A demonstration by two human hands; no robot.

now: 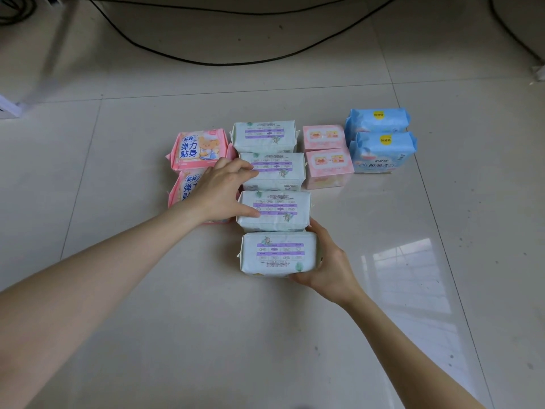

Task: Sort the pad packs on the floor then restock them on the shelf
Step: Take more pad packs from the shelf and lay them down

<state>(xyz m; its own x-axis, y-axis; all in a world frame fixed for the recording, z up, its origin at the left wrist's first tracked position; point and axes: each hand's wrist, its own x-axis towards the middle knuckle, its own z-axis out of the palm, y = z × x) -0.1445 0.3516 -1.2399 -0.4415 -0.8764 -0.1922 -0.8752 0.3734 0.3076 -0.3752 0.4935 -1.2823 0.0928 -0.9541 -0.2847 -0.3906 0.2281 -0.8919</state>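
We record the right hand (327, 261) as clasping the right end of the nearest white pack (278, 253). The thumb runs along the pack's near edge and the fingers curl round its far right corner. This pack lies flat on the floor (295, 335) with its purple printed table facing up. All positions below are given from the nearest white pack.

The left hand (224, 190) sits just beyond and to the left of it and is spread wide, thumb apart from the fingers. The thumb rests on the top face of the third white pack (274, 209), which touches the far edge of the nearest white pack. The fingertips rest on the left end of the second white pack (272, 171), one place farther on. The farthest white pack (264, 137) closes the column, straight beyond.

Beyond and to the left we find two pink bear packs (200, 149), one behind the other, with the closer one partly covered by the left hand. Beyond and to the right stand two pale pink packs (328, 168), just beside the column. Farther right are two blue packs (383, 152), the front one overlapping the rear. Well beyond, a black cable (236, 63) curves across the floor.
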